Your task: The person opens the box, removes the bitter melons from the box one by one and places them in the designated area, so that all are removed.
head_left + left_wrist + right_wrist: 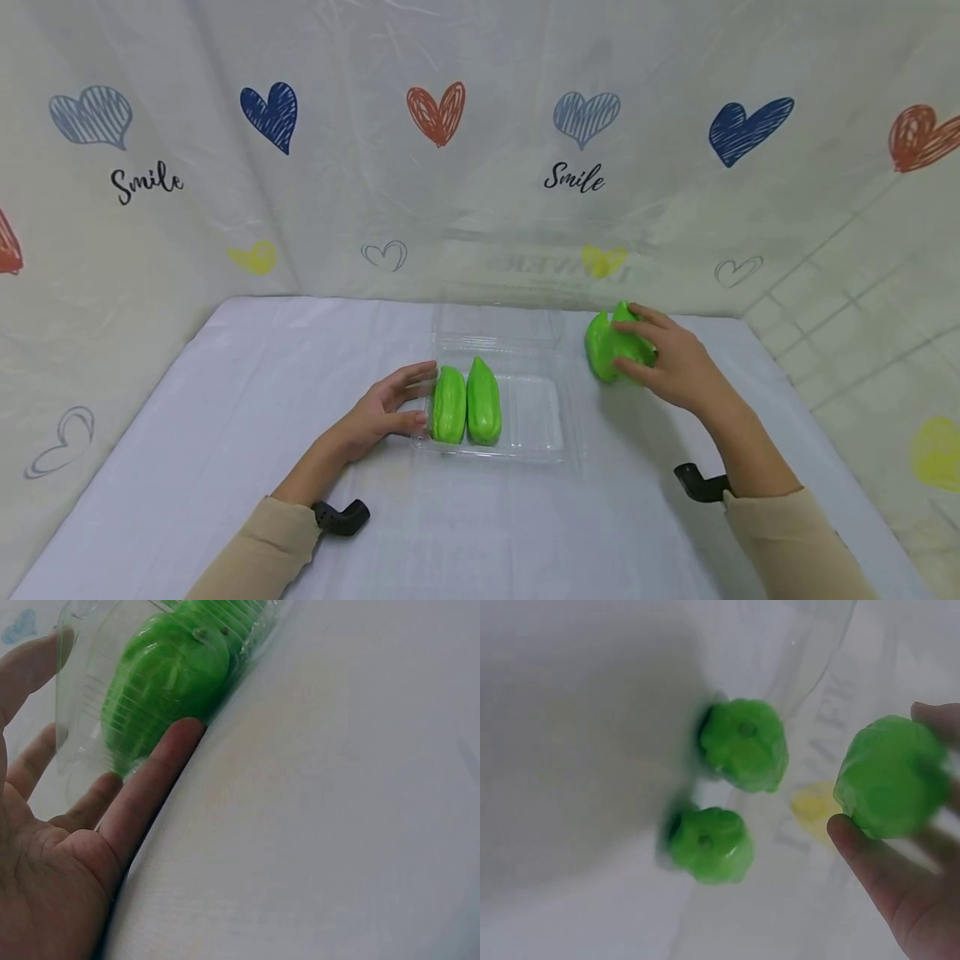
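white cloth-covered table (225,467) in a booth hung with a heart-print "smile" plastic sheet (360,167). nearest the person, two beige sleeves, a black wrist mount (341,517) on each forearm.

left hand (375,417) lay flat on the cloth, fingers straight and relaxed, touching the left wall of the clear plastic tray (536,417). it curled round nothing, just braced the tray. tray sat mid-table, lid (498,321) hinged open toward the far edge. two green gourds (467,404) lay side by side in its left half, touching each other, and the right half held nothing.

further back, right of the tray, right hand (671,362) was curled round a third green gourd (611,346), low over the cloth near the far right corner. the right wrist view was blurred, so i couldn't tell whether it was lifted or resting.

risks, my read: the tray is thin and light and only braced from one side, so a knock on its right rim would slide or tip it. the gourd looks smooth and the hold sits to one side, so it could roll out. the open lid could catch a high approach.
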{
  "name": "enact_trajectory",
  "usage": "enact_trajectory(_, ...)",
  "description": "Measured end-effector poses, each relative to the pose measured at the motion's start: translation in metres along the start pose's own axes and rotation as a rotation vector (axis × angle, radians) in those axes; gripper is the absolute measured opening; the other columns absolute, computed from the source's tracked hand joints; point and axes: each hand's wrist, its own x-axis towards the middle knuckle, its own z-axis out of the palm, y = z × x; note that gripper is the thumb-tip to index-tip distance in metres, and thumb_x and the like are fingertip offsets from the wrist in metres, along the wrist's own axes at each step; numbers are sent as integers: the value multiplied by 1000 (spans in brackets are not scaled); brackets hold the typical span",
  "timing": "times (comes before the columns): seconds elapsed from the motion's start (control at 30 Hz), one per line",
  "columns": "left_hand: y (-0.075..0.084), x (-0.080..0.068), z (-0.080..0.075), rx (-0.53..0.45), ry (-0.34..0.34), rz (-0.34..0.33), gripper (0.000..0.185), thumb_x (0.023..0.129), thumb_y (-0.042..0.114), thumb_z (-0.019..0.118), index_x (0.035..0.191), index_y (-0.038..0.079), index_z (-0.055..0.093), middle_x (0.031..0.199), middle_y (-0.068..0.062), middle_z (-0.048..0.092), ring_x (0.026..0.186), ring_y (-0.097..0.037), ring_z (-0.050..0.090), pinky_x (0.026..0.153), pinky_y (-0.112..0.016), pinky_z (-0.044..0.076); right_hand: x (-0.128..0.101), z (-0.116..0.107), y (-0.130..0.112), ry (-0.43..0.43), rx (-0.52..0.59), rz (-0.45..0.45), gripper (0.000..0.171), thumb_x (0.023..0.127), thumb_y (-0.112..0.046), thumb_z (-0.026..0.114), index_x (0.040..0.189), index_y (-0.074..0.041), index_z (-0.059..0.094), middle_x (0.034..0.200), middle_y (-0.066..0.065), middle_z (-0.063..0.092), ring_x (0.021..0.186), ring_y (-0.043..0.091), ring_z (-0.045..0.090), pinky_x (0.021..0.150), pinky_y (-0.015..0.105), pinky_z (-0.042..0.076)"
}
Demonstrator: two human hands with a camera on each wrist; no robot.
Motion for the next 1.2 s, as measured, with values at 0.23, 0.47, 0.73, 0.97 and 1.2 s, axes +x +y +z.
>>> enact_trajectory(0.23,1,0,0,12,4,-15,71,85,6,63,145,17,27,148,-3,25,134,-30,25,82,-46,49,-3,-9,12,-2,-14,48,50,80,-34,70,124,-13,57,143,13,34,117,43,44,83,59,39)
enact_trajectory(0.47,1,0,1,23,-1,-2,71,85,7,63,145,15,25,149,-5,24,134,-32,24,81,-45,50,-5,-14,22,-13,-28,85,50,82,-34,68,125,-12,55,144,15,33,103,41,54,80,56,42)
enact_trajectory(0.73,1,-1,0,29,-2,-2,72,85,8,63,145,15,25,149,-5,23,134,-32,25,82,-45,49,-6,-16,38,-16,-41,119,52,83,-36,67,126,-10,54,143,17,33,105,43,52,79,57,41)
enact_trajectory(0.97,2,0,1,13,6,-13,71,84,6,64,145,17,27,148,-4,25,134,-32,24,81,-46,49,-6,-17,53,-31,-60,172,56,82,-40,66,126,-8,54,143,20,32,122,50,32,90,66,28)
enact_trajectory(1.2,3,0,1,4,7,-14,71,85,5,63,145,15,26,148,-6,24,134,-32,24,82,-46,49,-7,-16,68,-38,-57,211,56,82,-39,65,125,-5,53,142,23,32,121,52,30,91,67,26)
